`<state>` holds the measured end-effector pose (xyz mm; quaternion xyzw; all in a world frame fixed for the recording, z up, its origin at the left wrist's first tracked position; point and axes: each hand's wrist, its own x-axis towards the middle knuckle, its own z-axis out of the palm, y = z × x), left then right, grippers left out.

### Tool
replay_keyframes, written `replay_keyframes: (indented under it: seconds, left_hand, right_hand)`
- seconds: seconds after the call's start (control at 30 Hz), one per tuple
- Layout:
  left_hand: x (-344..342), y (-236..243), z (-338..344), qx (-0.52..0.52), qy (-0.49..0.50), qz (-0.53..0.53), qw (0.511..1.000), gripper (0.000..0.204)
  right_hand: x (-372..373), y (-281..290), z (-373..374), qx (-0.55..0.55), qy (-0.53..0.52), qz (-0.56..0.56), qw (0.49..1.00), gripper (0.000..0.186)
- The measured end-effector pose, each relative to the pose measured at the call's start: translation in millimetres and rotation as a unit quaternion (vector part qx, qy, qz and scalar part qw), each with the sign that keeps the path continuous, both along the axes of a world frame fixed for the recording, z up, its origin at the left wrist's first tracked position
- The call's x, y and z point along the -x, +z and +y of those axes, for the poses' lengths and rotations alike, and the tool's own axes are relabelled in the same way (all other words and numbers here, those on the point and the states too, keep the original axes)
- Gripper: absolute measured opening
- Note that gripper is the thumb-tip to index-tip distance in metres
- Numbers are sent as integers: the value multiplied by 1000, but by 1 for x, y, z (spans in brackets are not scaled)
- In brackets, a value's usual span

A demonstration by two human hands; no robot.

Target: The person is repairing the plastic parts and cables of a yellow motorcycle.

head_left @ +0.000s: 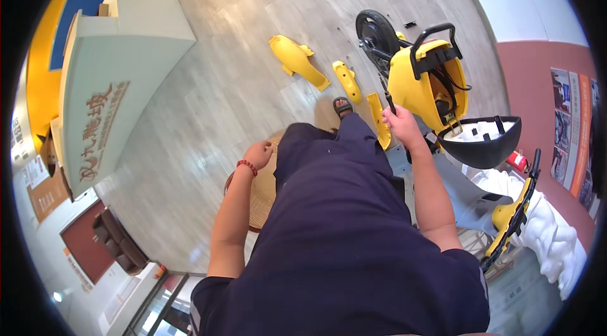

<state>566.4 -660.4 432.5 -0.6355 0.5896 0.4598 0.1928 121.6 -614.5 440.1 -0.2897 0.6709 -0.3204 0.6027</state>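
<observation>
In my right hand (402, 126) is a slim screwdriver (388, 96), its dark handle gripped and its shaft pointing away from me toward the rear wheel. Just right of it stands a yellow electric scooter (404, 77) with a black rear wheel (378, 34), a black grab rail (436, 34) and its seat (485, 143) tipped open. My left hand (258, 154), with a red bead bracelet on the wrist, is beside my thigh over a woven chair seat (262, 194). Its fingers are curled, and whatever they may hold is too small to see.
Yellow body panels (297, 64) lie on the wooden floor (221, 70): a large curved one, a smaller piece (346, 82) and a long strip (379, 121) near my foot. At left stands a pale reception desk (126, 83). White sheeting (550, 228) lies beside the scooter's handlebar (515, 219).
</observation>
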Motion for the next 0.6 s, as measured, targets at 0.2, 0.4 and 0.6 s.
replay_keyframes:
  seconds: [0.2,0.4,0.6]
  left_hand:
    - [-69,-54,3,31,153,-42,987,37]
    - [-174,-148,8,-189,151,-64,968,33]
    - [-285,-173,-105,-143,143,-27,979,40]
  right_hand:
    - [-19,-11,-70,-61,128,98,985,25]
    - [-57,-41,-145,-92,115,202,968,28]
    - [-121,-113,-166,-130,106,373,913,26]
